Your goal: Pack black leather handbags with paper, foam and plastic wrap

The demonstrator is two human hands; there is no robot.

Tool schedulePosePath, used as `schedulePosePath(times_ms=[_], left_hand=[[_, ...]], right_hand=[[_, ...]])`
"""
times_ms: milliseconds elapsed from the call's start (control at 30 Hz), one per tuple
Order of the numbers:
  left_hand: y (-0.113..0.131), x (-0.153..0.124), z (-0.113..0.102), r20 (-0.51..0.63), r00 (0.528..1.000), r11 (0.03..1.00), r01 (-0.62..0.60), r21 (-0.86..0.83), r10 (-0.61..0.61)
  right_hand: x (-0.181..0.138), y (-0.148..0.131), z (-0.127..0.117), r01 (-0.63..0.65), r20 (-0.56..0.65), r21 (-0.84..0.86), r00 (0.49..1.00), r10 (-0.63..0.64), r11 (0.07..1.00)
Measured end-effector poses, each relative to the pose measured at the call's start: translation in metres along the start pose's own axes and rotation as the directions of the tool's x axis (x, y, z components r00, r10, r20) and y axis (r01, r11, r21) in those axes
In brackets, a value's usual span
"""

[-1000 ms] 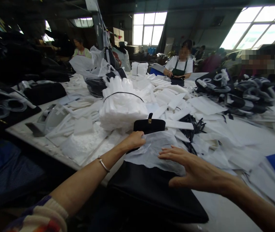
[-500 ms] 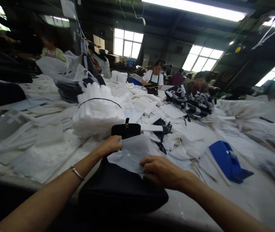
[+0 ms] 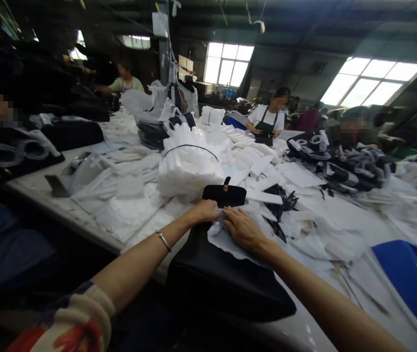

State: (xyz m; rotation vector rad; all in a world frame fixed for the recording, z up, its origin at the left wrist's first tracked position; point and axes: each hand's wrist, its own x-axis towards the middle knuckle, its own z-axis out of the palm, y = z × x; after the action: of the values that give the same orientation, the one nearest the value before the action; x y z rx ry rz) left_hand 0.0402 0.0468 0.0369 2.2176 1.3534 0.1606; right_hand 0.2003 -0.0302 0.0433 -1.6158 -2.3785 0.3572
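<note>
A black handbag [image 3: 223, 281] lies on the table's near edge, its flap [image 3: 224, 195] with a gold clasp pointing away from me. White tissue paper [image 3: 230, 239] lies crumpled over its top. My left hand [image 3: 205, 212] is closed on the paper's left edge beside the flap. My right hand [image 3: 242, 228] rests on the paper just right of it, fingers extended and pressing down. A thin bracelet [image 3: 163, 240] circles my left wrist.
A tied white bundle [image 3: 189, 164] stands behind the bag. White sheets [image 3: 127, 205] and black straps [image 3: 283, 203] litter the long table. A blue object [image 3: 408, 276] lies at right. Dark bags [image 3: 343, 168] are piled beyond. Several people sit around the table.
My right hand has slid forward over the paper to meet my left hand near the flap. The camera swung right, then back left.
</note>
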Motion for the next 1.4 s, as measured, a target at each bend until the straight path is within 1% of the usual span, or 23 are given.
schedulePosePath(times_ms=[100, 200, 333, 400, 500, 567, 733, 800, 867, 900, 933, 967, 1033, 1067, 1100, 1133, 1167, 1233, 1267, 1300, 1333, 1367, 1400], left_hand=[[-0.006, 0.002, -0.001, 0.001, 1.0, 0.998, -0.004, -0.062, 0.004], [-0.015, 0.004, -0.003, 0.007, 1.0, 0.991, 0.0, -0.136, 0.001], [-0.026, 0.004, -0.002, 0.002, 1.0, 0.973, -0.018, -0.231, 0.018], [-0.03, 0.005, -0.001, 0.008, 1.0, 0.967, -0.024, -0.254, 0.027], [-0.033, 0.005, 0.0, 0.017, 0.999, 0.965, -0.027, -0.262, 0.033], [-0.034, 0.006, 0.0, 0.018, 0.999, 0.964, -0.039, -0.263, 0.045], [-0.035, 0.007, -0.004, 0.029, 0.991, 0.956, -0.119, -0.267, 0.132], [-0.035, 0.002, -0.009, 0.03, 0.984, 0.95, -0.164, -0.267, 0.178], [-0.032, -0.01, -0.017, -0.011, 0.971, 0.938, -0.235, -0.256, 0.24], [-0.028, -0.018, -0.021, -0.045, 0.954, 0.925, -0.299, -0.234, 0.297], [-0.023, -0.027, -0.025, -0.074, 0.923, 0.901, -0.385, -0.198, 0.378], [-0.017, -0.037, -0.028, -0.086, 0.873, 0.861, -0.487, -0.146, 0.48], [-0.005, -0.056, -0.03, -0.02, 0.738, 0.737, -0.675, -0.021, 0.675], [-0.001, -0.063, -0.03, 0.04, 0.687, 0.686, -0.726, 0.044, 0.725], [0.0, -0.07, -0.029, 0.095, 0.666, 0.656, -0.746, 0.114, 0.74], [-0.002, -0.075, -0.028, 0.137, 0.671, 0.646, -0.74, 0.187, 0.729], [-0.007, -0.079, -0.028, 0.167, 0.697, 0.652, -0.713, 0.258, 0.697], [-0.026, -0.086, -0.032, 0.206, 0.779, 0.687, -0.622, 0.375, 0.592], [-0.037, -0.089, -0.037, 0.224, 0.823, 0.708, -0.564, 0.425, 0.522], [-0.047, -0.092, -0.044, 0.223, 0.877, 0.731, -0.478, 0.487, 0.425], [-0.055, -0.094, -0.052, 0.193, 0.93, 0.74, -0.366, 0.564, 0.313], [-0.06, -0.094, -0.06, 0.132, 0.968, 0.729, -0.247, 0.638, 0.213], [-0.061, -0.093, -0.068, 0.06, 0.988, 0.712, -0.145, 0.687, 0.143]], right_hand=[[-0.008, 0.006, 0.017, 0.037, 0.071, -0.067, 0.997, -0.033, 0.997], [-0.008, 0.006, 0.022, 0.065, 0.143, -0.141, 0.989, -0.045, 0.988], [0.001, 0.0, 0.026, 0.028, 0.201, -0.216, 0.979, 0.016, 0.976], [0.004, -0.005, 0.029, -0.031, 0.201, -0.264, 0.976, 0.087, 0.964], [0.006, -0.014, 0.035, -0.138, 0.168, -0.32, 0.966, 0.199, 0.937], [0.005, -0.018, 0.039, -0.188, 0.147, -0.336, 0.957, 0.249, 0.923], [0.004, -0.021, 0.046, -0.223, 0.149, -0.347, 0.946, 0.288, 0.911], [0.005, -0.02, 0.048, -0.229, 0.147, -0.335, 0.946, 0.291, 0.914], [0.004, -0.019, 0.049, -0.24, 0.132, -0.319, 0.947, 0.293, 0.917], [0.004, -0.018, 0.049, -0.241, 0.123, -0.312, 0.949, 0.291, 0.919], [0.003, -0.017, 0.05, -0.234, 0.118, -0.306, 0.953, 0.28, 0.923], [0.002, -0.016, 0.05, -0.216, 0.122, -0.301, 0.957, 0.262, 0.929], [0.0, -0.014, 0.05, -0.177, 0.15, -0.301, 0.962, 0.23, 0.937], [-0.001, -0.013, 0.051, -0.169, 0.161, -0.307, 0.961, 0.226, 0.937], [-0.001, -0.012, 0.052, -0.174, 0.161, -0.314, 0.959, 0.233, 0.934], [0.0, -0.012, 0.052, -0.19, 0.149, -0.317, 0.958, 0.247, 0.929], [0.0, -0.012, 0.053, -0.211, 0.129, -0.313, 0.956, 0.262, 0.926], [0.002, -0.013, 0.055, -0.245, 0.094, -0.281, 0.955, 0.281, 0.928], [0.003, -0.013, 0.055, -0.258, 0.092, -0.256, 0.953, 0.289, 0.932], [0.004, -0.014, 0.055, -0.268, 0.097, -0.233, 0.95, 0.296, 0.935], [0.005, -0.014, 0.055, -0.274, 0.105, -0.213, 0.948, 0.301, 0.938], [0.006, -0.015, 0.055, -0.279, 0.112, -0.2, 0.946, 0.304, 0.939], [0.006, -0.015, 0.054, -0.282, 0.116, -0.191, 0.945, 0.307, 0.94]])
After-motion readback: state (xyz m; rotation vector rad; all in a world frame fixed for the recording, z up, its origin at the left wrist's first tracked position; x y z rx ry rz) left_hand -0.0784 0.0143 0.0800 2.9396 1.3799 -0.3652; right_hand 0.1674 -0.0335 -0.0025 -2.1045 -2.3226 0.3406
